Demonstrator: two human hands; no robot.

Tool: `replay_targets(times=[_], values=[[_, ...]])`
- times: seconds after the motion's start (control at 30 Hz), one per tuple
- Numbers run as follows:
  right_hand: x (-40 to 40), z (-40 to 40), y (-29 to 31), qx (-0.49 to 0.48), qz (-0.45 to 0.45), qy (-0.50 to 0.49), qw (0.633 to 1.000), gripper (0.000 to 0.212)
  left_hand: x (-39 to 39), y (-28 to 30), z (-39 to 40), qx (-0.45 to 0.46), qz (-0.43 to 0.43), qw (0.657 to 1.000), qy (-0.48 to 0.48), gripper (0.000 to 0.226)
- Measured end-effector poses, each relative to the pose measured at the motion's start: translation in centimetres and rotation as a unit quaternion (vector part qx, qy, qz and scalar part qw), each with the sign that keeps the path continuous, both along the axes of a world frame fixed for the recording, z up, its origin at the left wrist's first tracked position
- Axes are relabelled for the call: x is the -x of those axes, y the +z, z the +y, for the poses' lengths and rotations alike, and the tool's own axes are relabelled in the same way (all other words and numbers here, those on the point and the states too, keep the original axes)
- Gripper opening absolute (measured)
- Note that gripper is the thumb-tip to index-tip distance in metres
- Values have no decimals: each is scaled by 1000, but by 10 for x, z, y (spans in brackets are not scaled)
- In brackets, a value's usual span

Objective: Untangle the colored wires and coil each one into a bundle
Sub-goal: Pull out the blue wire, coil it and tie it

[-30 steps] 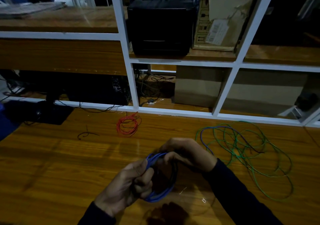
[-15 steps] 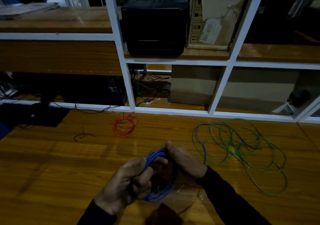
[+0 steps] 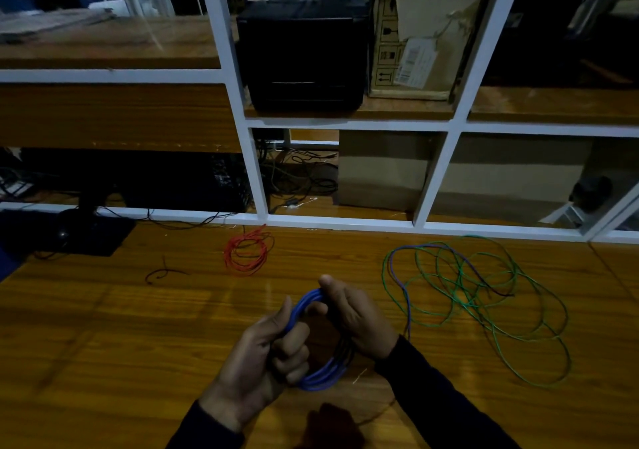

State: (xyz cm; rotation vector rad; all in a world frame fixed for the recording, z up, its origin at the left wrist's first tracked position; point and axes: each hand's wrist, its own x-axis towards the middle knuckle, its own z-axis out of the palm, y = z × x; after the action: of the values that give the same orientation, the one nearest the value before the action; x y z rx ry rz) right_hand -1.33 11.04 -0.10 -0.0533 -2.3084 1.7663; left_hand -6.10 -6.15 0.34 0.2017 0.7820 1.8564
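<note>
in the lower middle of the frame both hands hold a coil of blue plastic-coated wire (image 3: pixel 320 376) just above the glossy brown wooden worktop (image 3: pixel 103 345). the left hand (image 3: pixel 262 358) has its fingers curled round the left side of the coil, thumb lying along the top of the loops. the right hand (image 3: pixel 356 314) grips the upper right side of the coil, thumb pointing up and fingers wrapped over the strands. both arms wear dark sleeves (image 3: pixel 446 410).

from the right wrist a single blue-violet strand (image 3: pixel 404 293) runs up and away into the right half of the frame, where it arcs through a loose sprawl of thin green wire (image 3: pixel 484 296). that green wire lies flat on the worktop in many wide overlapping loops, and the two are crossed over each other there.

in the middle of the frame, near the back edge of the worktop, a small round bundle of thin red wire (image 3: pixel 246 254) lies by itself. left of it lies a short dark scrap of wire (image 3: pixel 162 272).

behind the worktop stands a white-framed glass partition (image 3: pixel 256 172). through it, in the upper middle, sits a black box-shaped device (image 3: pixel 304 51) on a wooden shelf with a brown cardboard carton (image 3: pixel 415 34) just beside it. at far left a dark monitor base (image 3: pixel 93 232) rests on the worktop.
</note>
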Motion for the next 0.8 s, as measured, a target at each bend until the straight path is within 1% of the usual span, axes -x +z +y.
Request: replay_targets(times=[0.03,0.13,0.2,0.3,0.4,0.5,0.53,0.63,0.7,0.73,0.77,0.8], values=[[0,0,1,-6,-2,0,1000,57,0,1,0,8,1,1000,5,54],[-1,1,4,-20,1,-1,1000,51,-2,5,0,26,10,1000,14,53],[-2,1,6,-4,2,-1,1000,47,-3,8,1,32,20,999,15,54],[-1,-1,5,34,-7,-3,999,44,-5,9,3,5,27,1000,4,59],[-2,-2,-4,68,1,-15,998,40,-4,11,4,-41,17,999,-12,59],[-7,-2,-19,-8,20,-42,999,41,-3,18,5,-82,5,997,-1,60],[-10,-3,-26,-24,12,-47,999,43,-2,21,5,-90,5,996,12,59],[-22,-11,-45,-75,-26,-48,996,48,3,28,9,-89,32,991,93,44],[-31,-17,-54,-132,-66,-38,988,51,10,32,10,-78,74,982,156,43],[-36,-20,-57,-155,-88,-17,984,50,16,32,10,-61,103,975,185,43],[-40,-20,-61,-180,-106,14,978,42,21,33,10,-34,144,967,209,45],[-43,-20,-64,-206,-118,51,970,28,25,32,11,5,207,952,226,46]])
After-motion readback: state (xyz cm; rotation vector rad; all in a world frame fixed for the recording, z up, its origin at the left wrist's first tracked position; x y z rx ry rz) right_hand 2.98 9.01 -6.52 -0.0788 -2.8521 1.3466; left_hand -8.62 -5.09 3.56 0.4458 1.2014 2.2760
